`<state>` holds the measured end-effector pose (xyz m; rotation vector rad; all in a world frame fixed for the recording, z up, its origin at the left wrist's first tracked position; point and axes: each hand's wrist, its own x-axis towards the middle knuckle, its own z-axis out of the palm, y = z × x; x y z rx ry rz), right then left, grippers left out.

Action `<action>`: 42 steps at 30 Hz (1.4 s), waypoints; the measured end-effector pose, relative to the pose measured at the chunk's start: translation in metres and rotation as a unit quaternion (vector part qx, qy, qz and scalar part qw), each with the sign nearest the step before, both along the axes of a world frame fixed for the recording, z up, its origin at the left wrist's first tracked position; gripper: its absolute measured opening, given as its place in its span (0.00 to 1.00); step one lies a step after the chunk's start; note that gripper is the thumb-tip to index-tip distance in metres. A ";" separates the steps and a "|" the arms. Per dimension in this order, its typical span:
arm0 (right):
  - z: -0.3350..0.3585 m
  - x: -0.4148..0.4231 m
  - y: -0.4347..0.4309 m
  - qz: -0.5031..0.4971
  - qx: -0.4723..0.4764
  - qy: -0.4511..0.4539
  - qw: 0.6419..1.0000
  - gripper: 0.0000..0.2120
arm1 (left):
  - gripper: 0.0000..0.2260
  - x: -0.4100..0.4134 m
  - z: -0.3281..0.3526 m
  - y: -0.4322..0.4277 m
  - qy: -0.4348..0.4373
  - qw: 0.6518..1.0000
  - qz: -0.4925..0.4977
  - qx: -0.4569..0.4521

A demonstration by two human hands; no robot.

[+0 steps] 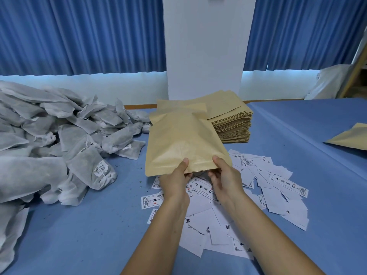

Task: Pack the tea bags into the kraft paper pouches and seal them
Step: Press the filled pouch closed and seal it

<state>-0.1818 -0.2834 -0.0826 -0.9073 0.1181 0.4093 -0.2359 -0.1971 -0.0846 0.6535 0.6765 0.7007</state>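
Only the person's hands and forearms showed. The left hand (174,182) and the right hand (226,181) were bare, with slim fingers (213,175) and short, plain, rounded thumbnails (185,160). The wrists (175,201) were narrow. The left forearm (158,235) and the right forearm (270,235) were uncovered all the way to the lower edge of the view, broadening towards it.

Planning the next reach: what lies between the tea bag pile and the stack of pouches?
In the head view, the kraft pouch gripped by left hand and right hand, with the tea bag pile left of it, stack right.
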 end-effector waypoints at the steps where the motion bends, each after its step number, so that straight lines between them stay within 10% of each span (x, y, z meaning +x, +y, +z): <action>1: 0.000 -0.002 0.001 0.015 0.004 -0.005 1.000 0.07 | 0.18 0.000 0.000 -0.001 -0.004 1.000 -0.013 -0.002; 28: -0.004 -0.015 0.013 0.090 -0.013 -0.087 0.992 0.04 | 0.12 0.000 -0.003 0.000 -0.003 0.998 -0.057 0.037; 42: 0.042 0.001 -0.027 -0.049 -0.058 -0.241 0.968 0.03 | 0.08 0.020 0.042 -0.027 -0.066 0.991 -0.028 0.111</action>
